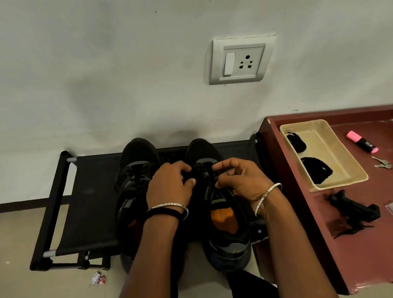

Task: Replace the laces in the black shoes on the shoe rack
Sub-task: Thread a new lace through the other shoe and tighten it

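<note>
Left hand [170, 183] and right hand [240, 178] both work at the lacing of the right-side shoe [225, 221], which stands with the left-side shoe [134, 170] on the shoe rack [83, 198]. I judge the job midway at best. Black on black hides whether a lace runs through either shoe's eyelets, and two dark bundles [316, 169], likely laces, lie untouched in the beige tray [341, 181] on the maroon worktop [385, 249]. The left hand's fingers curl down over the shoe's upper, gripping it. The right hand's thumb and forefinger pinch something dark at the eyelets, probably a lace end [214, 171], with its other fingers loosely bent.
</note>
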